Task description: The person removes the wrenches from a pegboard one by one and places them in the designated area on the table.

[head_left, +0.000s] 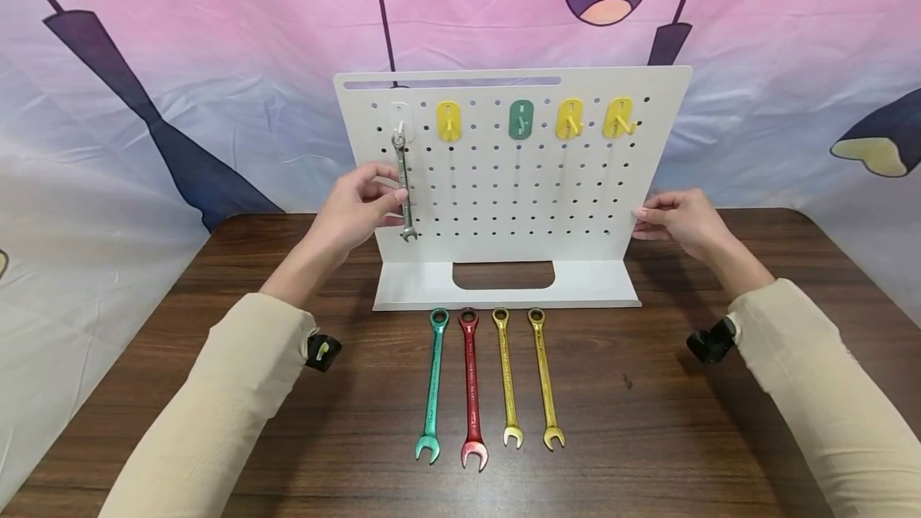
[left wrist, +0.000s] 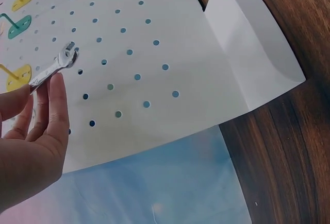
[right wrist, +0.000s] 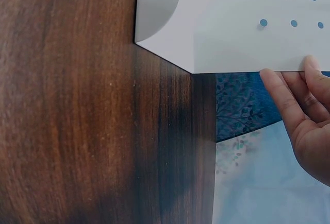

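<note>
My left hand [head_left: 352,206] pinches a silver combination wrench [head_left: 404,182] between thumb and fingers, upright against the front of a white pegboard [head_left: 504,221]. The wrench's ring end is at the peg of a white hook [head_left: 407,113] at the board's upper left, and its open end points down. In the left wrist view, the open jaw of the wrench [left wrist: 61,63] sticks out beyond the fingertips. At the board's right edge, my right hand [head_left: 687,218] grips the panel, thumb at the front face. The right wrist view shows those fingertips [right wrist: 267,74] right at the edge.
Along the board's top sit a green hook [head_left: 521,119] and several yellow hooks [head_left: 449,121]. On the brown table [head_left: 647,438], before the board's base, lie a green wrench [head_left: 434,386], a red wrench [head_left: 471,382] and two yellow wrenches [head_left: 507,378]. A patterned cloth [head_left: 252,102] hangs behind.
</note>
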`<state>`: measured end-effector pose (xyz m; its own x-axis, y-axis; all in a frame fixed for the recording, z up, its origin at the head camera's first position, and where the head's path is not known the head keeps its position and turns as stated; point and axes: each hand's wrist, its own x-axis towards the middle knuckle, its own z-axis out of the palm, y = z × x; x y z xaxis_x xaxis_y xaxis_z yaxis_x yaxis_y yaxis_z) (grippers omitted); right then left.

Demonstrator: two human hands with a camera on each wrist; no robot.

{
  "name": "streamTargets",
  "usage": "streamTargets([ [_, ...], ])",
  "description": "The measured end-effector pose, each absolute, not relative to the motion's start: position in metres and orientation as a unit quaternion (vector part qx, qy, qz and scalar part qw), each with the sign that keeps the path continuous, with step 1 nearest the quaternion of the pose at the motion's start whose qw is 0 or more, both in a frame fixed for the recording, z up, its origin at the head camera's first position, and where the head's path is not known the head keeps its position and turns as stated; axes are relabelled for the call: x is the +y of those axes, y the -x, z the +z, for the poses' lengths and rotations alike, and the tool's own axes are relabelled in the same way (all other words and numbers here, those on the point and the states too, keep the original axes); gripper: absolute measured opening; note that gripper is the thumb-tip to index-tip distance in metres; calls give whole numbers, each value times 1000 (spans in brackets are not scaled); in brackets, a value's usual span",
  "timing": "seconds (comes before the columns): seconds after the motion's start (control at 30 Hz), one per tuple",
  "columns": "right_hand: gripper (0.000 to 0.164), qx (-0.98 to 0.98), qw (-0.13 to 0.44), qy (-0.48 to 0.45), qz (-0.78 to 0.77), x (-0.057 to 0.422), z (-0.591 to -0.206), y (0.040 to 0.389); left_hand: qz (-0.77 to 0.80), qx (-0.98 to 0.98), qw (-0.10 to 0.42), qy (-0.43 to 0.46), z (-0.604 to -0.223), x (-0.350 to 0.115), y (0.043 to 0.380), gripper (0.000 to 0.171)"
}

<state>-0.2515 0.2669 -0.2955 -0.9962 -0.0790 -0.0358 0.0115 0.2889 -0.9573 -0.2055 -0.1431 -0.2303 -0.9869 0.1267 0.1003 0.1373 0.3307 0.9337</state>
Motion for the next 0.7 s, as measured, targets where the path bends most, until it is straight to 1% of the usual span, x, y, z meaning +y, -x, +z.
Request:
streamTargets([
  [0.23, 23, 804, 36, 19, -593, 267, -295, 251, -591, -802, 2, 86, -225, -145, 198, 22],
  [0.5, 20, 800, 39, 17, -598, 267, -294, 251, -600, -794, -3, 100, -219, -145, 190, 26],
  [0.7, 23, 805, 39, 18, -592, 267, -294, 250, -610, -785, -7, 110, -213, -146, 186, 26],
])
